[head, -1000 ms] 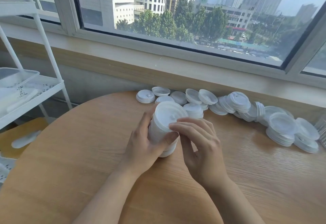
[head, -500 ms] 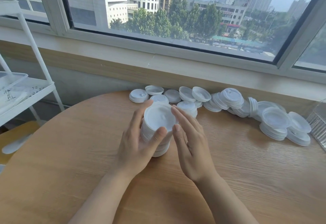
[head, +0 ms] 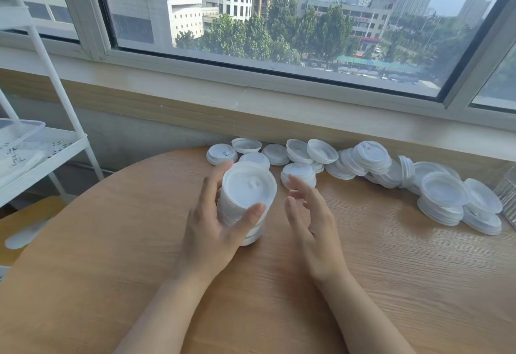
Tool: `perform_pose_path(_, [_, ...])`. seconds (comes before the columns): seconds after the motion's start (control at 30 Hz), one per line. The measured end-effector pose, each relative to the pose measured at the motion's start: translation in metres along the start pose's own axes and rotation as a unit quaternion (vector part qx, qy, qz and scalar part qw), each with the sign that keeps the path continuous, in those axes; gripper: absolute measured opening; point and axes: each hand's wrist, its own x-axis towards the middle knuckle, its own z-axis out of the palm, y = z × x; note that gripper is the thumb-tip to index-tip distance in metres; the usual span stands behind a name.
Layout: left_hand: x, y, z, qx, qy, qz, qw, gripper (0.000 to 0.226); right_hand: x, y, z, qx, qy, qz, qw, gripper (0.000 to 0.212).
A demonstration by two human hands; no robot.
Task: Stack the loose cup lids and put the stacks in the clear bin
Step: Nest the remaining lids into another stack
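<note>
Lid stack (head: 245, 200) stands on round wooden table (head: 111, 256), near its middle. I see left hand (head: 215, 228) gripping it, fingers behind, thumb curled against front. Right hand (head: 312, 222) just beside, not touching, fingers apart and relaxed. Loose lids (head: 363, 164) heaped along far edge under window sill. Clear bin (head: 506, 194) at right edge. White cart (head: 42, 147) left of table.

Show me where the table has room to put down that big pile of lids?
Bare wood lies right of the right hand, before the lid heaps, and left of the left hand toward the table edge. The back by the wall is crowded with loose lids.
</note>
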Motion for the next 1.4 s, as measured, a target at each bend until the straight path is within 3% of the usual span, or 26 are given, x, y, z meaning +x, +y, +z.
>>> perform_pose_path(0.33, [0.019,-0.028,-0.023,0.025,0.128,-0.027,0.991,0.083,0.040,0.019,0.038,-0.071,-0.057,0.011,0.996,0.062])
perform_pose_path(0.87, [0.021,-0.029,-0.019,0.011,0.111,-0.024,0.993,0.082,0.115,0.036,0.092,-0.153,-0.091,0.042,0.983,0.074])
perform_pose_path(1.17, [0.019,-0.029,-0.018,-0.002,0.089,-0.022,0.996,0.075,0.112,0.038,0.091,-0.163,-0.099,0.036,0.981,0.060])
perform_pose_path(1.4, [0.019,-0.028,-0.019,-0.006,0.086,-0.024,0.996,0.078,0.097,0.036,0.082,-0.158,-0.089,0.018,0.983,0.067])
